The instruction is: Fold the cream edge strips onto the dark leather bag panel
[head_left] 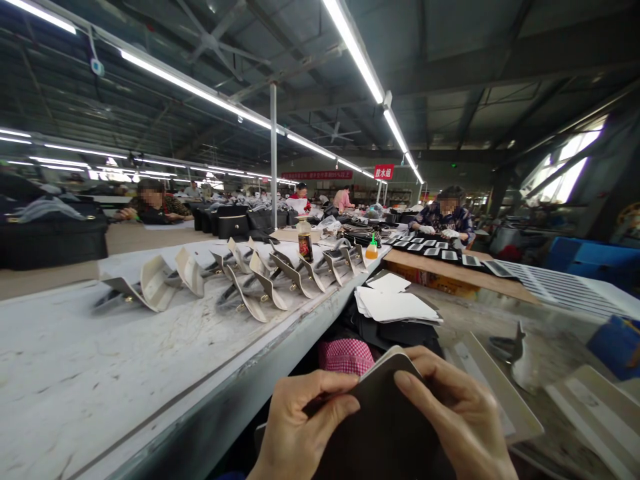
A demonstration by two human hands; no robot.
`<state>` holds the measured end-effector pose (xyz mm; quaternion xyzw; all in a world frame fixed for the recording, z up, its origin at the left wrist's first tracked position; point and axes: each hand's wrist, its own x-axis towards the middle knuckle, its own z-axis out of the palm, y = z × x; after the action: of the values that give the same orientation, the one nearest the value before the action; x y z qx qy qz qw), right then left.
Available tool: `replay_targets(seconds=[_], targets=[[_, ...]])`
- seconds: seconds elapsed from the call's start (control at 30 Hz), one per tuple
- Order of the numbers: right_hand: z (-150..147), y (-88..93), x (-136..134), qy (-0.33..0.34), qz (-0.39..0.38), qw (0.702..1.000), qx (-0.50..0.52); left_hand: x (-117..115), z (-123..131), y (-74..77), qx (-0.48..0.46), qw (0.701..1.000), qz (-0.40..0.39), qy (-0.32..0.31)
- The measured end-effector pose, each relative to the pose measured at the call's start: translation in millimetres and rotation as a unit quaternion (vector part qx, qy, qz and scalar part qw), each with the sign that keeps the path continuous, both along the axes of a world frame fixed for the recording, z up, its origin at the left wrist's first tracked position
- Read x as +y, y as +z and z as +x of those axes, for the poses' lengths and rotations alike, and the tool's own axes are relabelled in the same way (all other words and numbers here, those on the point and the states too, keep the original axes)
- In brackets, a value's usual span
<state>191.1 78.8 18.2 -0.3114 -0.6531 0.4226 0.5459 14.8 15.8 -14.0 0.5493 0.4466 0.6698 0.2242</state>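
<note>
A dark flat panel with a pale edge and rounded corner [385,427] stands upright between my hands, close to the camera. My left hand [305,420] pinches its left edge between thumb and fingers. On the upper right edge, my right hand [455,407] grips with the thumb on the dark face and the fingers behind. The panel's lower part runs out of view. Behind it is a red-and-white checked cloth [345,356]. Just beyond lies a stack of white sheets [397,303] on dark pieces.
Several bent beige pieces with metal fittings [260,287] stand along the white table [100,373]. A dark bottle [305,241] and a small green-tipped glue bottle [371,248] stand behind them. Pale panels [493,387] lie at right. A gloved co-worker [445,217] works at the right table.
</note>
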Motion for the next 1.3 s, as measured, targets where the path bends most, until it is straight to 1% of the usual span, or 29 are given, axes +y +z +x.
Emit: replay_targets(seconds=[0.1,0.2,0.3,0.43,0.5,0.6,0.7,0.77,0.9,1.0,1.07,1.13,1.23,1.3], targets=[[2.0,-2.2,2.7,0.008,0.010,1.000,-0.016,2.5,-2.2,-0.8,0.001,1.000,-0.019,-0.004],[2.8,-3.3,5.2,0.016,0.023,0.999,-0.023,4.7,-3.8,-0.6,-0.005,1.000,-0.015,0.011],[0.6,-2.7,4.9,0.009,0.021,1.000,-0.007,4.7,-4.7,-0.9,-0.007,1.000,-0.008,0.021],[-2.5,-1.2,3.8,0.007,0.020,1.000,-0.004,3.3,-5.4,0.0,0.022,1.000,-0.006,0.009],[-3.2,-0.9,4.2,-0.001,0.028,1.000,-0.010,3.6,-5.1,1.6,0.038,0.999,0.011,0.008],[-3.3,-1.2,5.5,-0.017,0.047,0.999,-0.021,5.6,-3.8,2.9,0.061,0.996,0.058,0.018],[-2.5,-2.2,6.1,-0.027,0.061,0.997,-0.024,6.8,-3.0,0.1,0.083,0.992,0.094,0.025],[-1.5,-3.0,6.2,-0.027,0.065,0.997,-0.027,6.3,-3.0,-2.8,0.099,0.990,0.100,0.028],[-0.2,-5.1,7.4,-0.016,0.057,0.998,-0.030,5.0,-3.6,-5.5,0.117,0.989,0.085,0.020],[-0.1,-5.7,8.8,-0.016,0.063,0.998,-0.028,6.2,-2.0,-5.3,0.084,0.995,0.057,0.019],[0.0,-5.0,9.0,-0.022,0.084,0.996,-0.035,7.6,0.4,-5.5,0.059,0.997,0.026,0.032],[0.4,-3.6,8.5,-0.014,0.126,0.990,-0.060,8.4,3.4,-6.5,0.052,0.998,-0.003,0.036],[1.7,-1.7,6.8,0.018,0.186,0.976,-0.109,7.1,7.3,-8.6,0.057,0.998,-0.023,0.024],[2.8,-1.0,5.9,0.051,0.186,0.974,-0.122,4.5,8.0,-9.6,0.057,0.998,-0.025,0.027]])
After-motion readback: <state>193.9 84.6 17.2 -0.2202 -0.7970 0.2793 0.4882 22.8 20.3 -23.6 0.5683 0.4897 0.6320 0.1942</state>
